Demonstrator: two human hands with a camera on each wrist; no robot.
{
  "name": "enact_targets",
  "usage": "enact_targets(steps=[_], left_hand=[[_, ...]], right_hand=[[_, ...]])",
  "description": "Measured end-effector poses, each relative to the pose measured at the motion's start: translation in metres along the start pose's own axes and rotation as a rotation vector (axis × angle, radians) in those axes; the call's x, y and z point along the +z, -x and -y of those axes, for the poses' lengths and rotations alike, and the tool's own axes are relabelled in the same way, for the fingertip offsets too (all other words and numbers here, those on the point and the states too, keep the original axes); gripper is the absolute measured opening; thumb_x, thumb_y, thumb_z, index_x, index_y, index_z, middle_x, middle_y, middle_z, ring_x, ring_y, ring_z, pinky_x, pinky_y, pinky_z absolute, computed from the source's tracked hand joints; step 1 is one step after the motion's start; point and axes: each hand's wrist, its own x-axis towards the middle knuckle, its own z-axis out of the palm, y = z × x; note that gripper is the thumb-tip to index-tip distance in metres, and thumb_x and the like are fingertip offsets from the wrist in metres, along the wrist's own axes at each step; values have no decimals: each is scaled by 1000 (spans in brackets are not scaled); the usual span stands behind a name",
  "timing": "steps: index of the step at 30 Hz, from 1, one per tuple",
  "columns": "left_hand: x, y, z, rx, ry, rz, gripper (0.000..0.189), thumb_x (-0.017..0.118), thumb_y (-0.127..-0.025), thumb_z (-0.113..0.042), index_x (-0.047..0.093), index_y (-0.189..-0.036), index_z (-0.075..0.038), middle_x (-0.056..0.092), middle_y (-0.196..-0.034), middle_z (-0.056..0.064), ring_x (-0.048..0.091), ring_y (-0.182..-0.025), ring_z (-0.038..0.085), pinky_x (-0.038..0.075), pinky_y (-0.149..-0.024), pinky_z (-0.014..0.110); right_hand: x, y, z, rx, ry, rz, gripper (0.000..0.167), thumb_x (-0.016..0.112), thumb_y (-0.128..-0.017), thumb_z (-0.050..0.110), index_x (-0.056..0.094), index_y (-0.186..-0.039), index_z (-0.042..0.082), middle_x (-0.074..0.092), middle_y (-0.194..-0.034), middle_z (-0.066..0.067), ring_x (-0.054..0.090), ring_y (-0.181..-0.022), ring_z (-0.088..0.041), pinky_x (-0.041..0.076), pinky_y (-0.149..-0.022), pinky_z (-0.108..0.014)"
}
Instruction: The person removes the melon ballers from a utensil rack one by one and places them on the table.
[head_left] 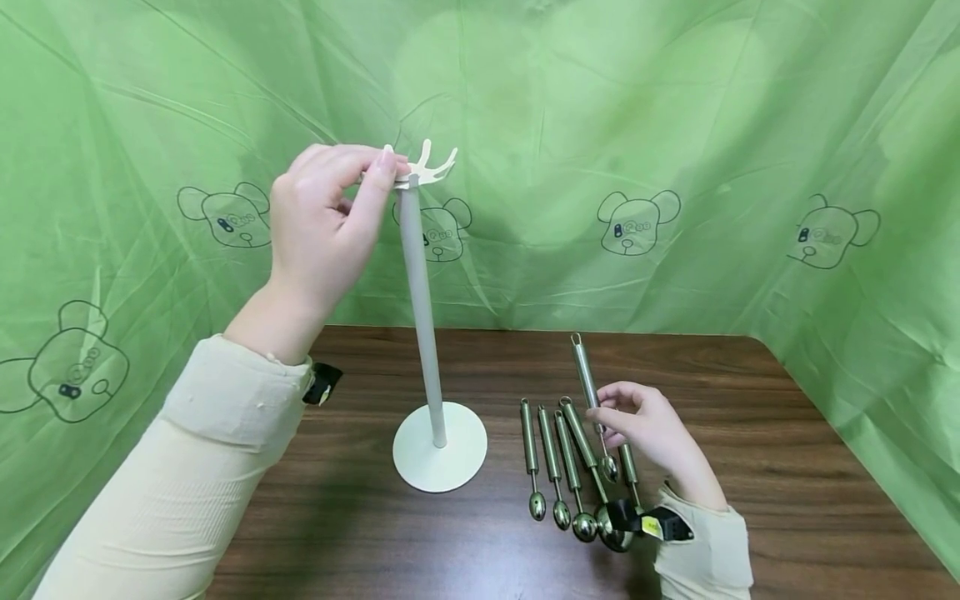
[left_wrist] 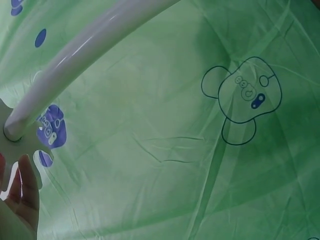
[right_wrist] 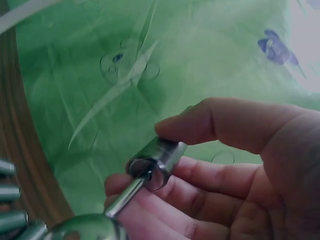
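A tall white stand (head_left: 422,308) rises from a round base (head_left: 440,447) on the brown table, with a branched hook piece (head_left: 427,169) on top. My left hand (head_left: 330,218) pinches that top piece; the pole (left_wrist: 75,55) and the hook piece (left_wrist: 22,150) show in the left wrist view beside my fingers (left_wrist: 20,200). My right hand (head_left: 648,429) grips a steel scoop tool (head_left: 592,400), lifted with its looped end up. In the right wrist view thumb and fingers (right_wrist: 225,150) close round its handle (right_wrist: 157,160).
Several steel scoop tools (head_left: 558,467) lie side by side on the table (head_left: 750,433) right of the stand's base. Green sheeting printed with bear outlines (head_left: 637,221) walls in the table at the back and both sides.
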Motion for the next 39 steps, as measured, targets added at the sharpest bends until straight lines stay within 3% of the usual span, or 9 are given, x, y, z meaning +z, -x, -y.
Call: enact_targets(steps=[5,13,18,25,39], left_hand=[[3,-1,0,-14,24,4,31,53,-99,-19,75,-93,1,77,-99,13,63,-84,27,38,-59,8],[6,-3,0,-63,51,-24,31,55,-98,-21,73,-85,1,78,-94,11,42,-71,-9,34,-57,14],[8,-5,0,-62,56,-48,32,56,-97,-21,72,-82,1,77,-90,13,36,-66,-7,31,-58,18],[11,-3,-1,-92,57,-59,32,55,-98,-22,71,-80,0,77,-91,12,35,-66,-5,29,-59,19],[13,-3,-4,-132,75,-80,32,55,-97,-21,68,-78,0,78,-93,11,33,-66,-6,28,-61,20]], right_hand=[[-6,-4,-16,76,-15,39,33,63,-90,5,53,-112,-17,64,-84,-10,67,-64,-16,60,-61,-34],[-17,-5,-44,146,10,109,31,59,-92,5,54,-109,-20,64,-84,-11,68,-62,-15,60,-61,-35],[-19,-6,-55,200,3,113,30,62,-92,9,58,-106,-17,66,-81,-8,66,-62,-12,60,-61,-32],[-17,-4,-63,229,85,88,20,68,-87,13,67,-92,-7,57,-63,4,57,-60,-9,53,-57,-28],[-5,4,-75,246,81,117,19,65,-89,9,67,-91,-10,59,-65,0,58,-52,-10,55,-54,-27]])
